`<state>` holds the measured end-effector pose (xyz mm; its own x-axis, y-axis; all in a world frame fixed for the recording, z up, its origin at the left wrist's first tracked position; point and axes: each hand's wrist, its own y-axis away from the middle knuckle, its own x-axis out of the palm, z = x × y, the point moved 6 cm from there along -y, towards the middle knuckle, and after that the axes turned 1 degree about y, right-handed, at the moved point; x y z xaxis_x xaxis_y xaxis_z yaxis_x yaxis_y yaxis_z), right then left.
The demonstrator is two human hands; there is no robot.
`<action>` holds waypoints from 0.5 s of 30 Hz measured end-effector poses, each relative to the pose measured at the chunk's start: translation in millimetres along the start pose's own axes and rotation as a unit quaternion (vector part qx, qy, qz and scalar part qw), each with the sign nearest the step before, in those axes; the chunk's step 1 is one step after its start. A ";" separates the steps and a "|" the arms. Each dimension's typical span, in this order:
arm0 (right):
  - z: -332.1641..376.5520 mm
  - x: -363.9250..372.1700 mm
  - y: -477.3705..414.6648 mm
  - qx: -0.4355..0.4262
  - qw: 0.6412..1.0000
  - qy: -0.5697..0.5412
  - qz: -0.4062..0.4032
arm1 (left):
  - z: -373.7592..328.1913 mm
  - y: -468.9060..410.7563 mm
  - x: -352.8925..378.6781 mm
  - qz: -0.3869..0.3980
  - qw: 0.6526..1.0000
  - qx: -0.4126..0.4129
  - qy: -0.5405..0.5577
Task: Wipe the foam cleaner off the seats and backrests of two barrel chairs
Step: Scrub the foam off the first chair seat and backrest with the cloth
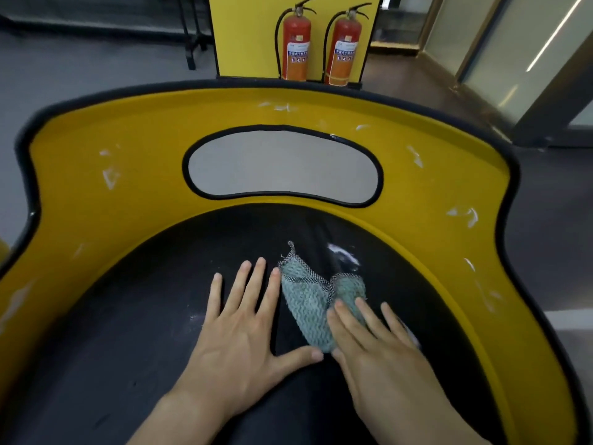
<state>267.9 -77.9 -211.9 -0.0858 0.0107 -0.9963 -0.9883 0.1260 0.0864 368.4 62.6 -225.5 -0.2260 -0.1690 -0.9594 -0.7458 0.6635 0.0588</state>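
my left hand (237, 329) lies flat on the black seat (128, 316), fingers spread wide. my right hand (375, 345) presses straight fingers on the green cloth (306, 300) mid-seat; its long axis runs away from me toward the yellow backrest (128, 155), far corner leaning slightly left.

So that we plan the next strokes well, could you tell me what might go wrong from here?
The cloth lies bunched under the flat right hand, so it may slip or merely smear the foam patch ahead. The scattered foam streaks on the yellow backrest could easily be missed.
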 end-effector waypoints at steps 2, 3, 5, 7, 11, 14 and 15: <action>-1.2 -0.4 -7.1 0.009 1.000 0.005 0.010 | -4.4 -1.3 5.9 -0.003 1.000 0.009 -0.011; -1.2 -3.9 -20.5 0.010 1.000 0.006 0.008 | -5.5 -2.3 7.5 -0.012 1.000 0.012 -0.018; -4.9 -12.8 -60.1 0.008 1.000 0.002 0.021 | -6.4 -3.4 9.7 -0.029 0.999 0.015 -0.032; -15.7 -20.8 -105.1 0.024 1.000 0.001 0.004 | -6.2 -2.8 10.4 -0.042 0.998 0.016 -0.047; -19.9 -21.8 -125.4 0.051 0.999 0.001 0.002 | -7.1 -1.2 9.4 -0.028 0.999 0.006 -0.041; -6.7 -16.3 -68.2 0.026 0.999 0.027 0.001 | -4.8 -0.3 9.9 -0.024 0.999 -0.003 -0.029; -3.4 -13.4 -46.1 0.022 0.999 0.028 -0.002 | -4.8 0.4 10.4 -0.014 0.999 -0.003 -0.031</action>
<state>314.2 -87.3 -202.5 -0.0891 -0.0451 -0.9950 -0.9823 0.1692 0.0803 362.7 57.6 -234.1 -0.1661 -0.1428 -0.9757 -0.7558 0.6540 0.0329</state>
